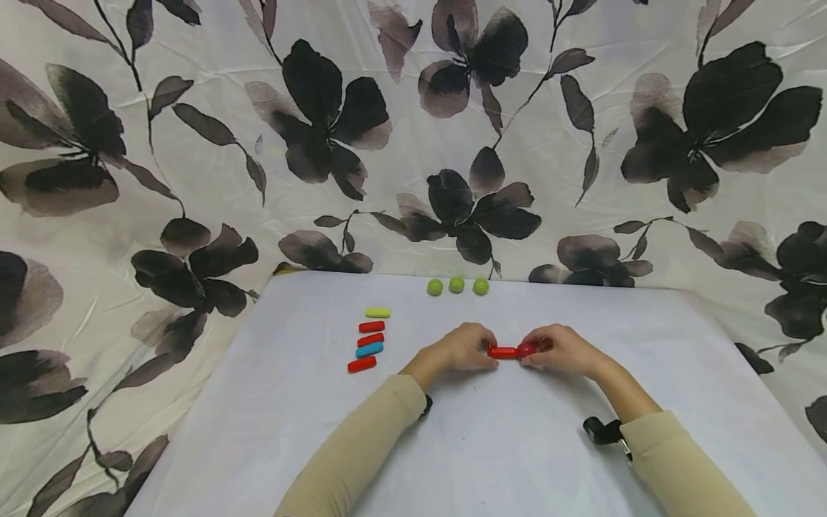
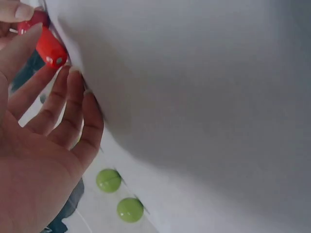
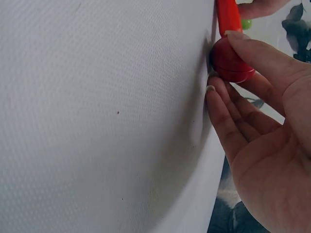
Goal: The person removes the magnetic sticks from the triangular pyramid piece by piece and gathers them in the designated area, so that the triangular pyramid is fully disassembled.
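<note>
A short red rod (image 1: 502, 352) and a darker red ball (image 1: 526, 350) meet end to end on the white table. My left hand (image 1: 465, 347) holds the rod's left end between thumb and fingers; in the left wrist view a small pale spot marks that end of the rod (image 2: 52, 50). From the other side, my right hand (image 1: 561, 349) pinches the ball. The right wrist view shows the thumb lying across the ball (image 3: 231, 60), with fingertips beneath it close to the tabletop. Whether the rod is fixed into the ball cannot be seen.
Left of my hands lies a column of short rods: a yellow-green one (image 1: 377, 312), a blue one (image 1: 370, 350) and several red ones (image 1: 362, 365). Three green balls (image 1: 456, 285) line the far edge of the white table (image 1: 291, 431). A flowered cloth (image 1: 400, 165) hangs behind.
</note>
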